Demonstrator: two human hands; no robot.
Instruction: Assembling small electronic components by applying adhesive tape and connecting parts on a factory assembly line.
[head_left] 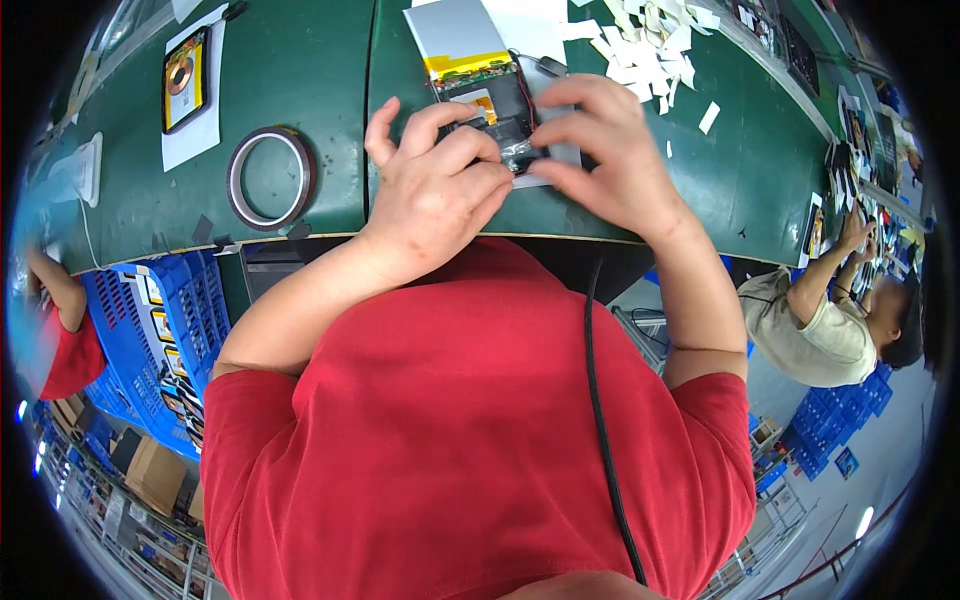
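On the green bench in front of me lies an opened power bank (512, 108), its black casing showing red wires, an amber strip and a shiny clear patch near the bottom edge. Beyond it extends a flat silver-grey pouch battery (458, 32), with yellow tape and a thin circuit board where the two meet. My left hand (435, 185) grips the lower left of the casing, index finger bent at its near corner, little finger raised. Around the right edge curl the fingers of my right hand (610, 155), slightly blurred; its thumb is by the near corner. What lies under the fingertips is hidden.
A roll of tape (233, 180) lies left, near the bench edge. Behind it, another black-cased unit with a copper coil (181, 75) rests on white paper. White paper scraps (650, 45) are heaped back right. Blue crate (205, 300) stands lower left; co-workers sit either side.
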